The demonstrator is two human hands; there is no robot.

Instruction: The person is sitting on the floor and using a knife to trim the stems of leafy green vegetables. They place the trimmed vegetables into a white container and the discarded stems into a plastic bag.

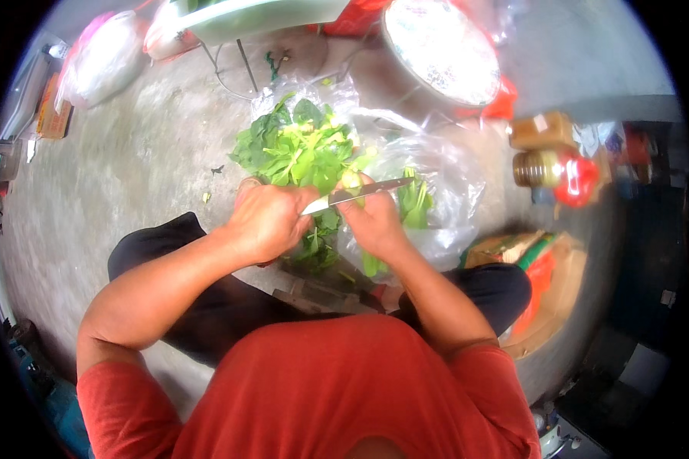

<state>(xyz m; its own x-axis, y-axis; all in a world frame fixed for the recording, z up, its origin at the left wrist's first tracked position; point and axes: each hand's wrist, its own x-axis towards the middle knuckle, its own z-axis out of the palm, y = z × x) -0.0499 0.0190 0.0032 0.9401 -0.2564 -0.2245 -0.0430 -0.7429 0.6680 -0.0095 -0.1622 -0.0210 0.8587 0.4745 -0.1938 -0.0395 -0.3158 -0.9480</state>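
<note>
My left hand (273, 221) is closed around the pale handle of a small knife (370, 191). The dark, narrow knife part extends to the right, over my right hand (373, 215). The fingers of my right hand pinch a pale green vegetable stem (352, 185), which touches or nearly touches the knife. Just beyond both hands a heap of leafy greens (298, 149) lies on clear plastic. More leaves (320, 244) show below and between the hands. To the right, a clear plastic bag (453, 189) spreads out with long green stalks (414, 203) in or on it.
Loose leaf scraps lie on the concrete floor (120, 183). A round pale-topped stool or table (442, 49) stands at upper right, and a pale tray (270, 20) at the top. Filled plastic bags (106, 60) rest upper left. To the right are a jar (537, 168) and an open cardboard box (571, 287).
</note>
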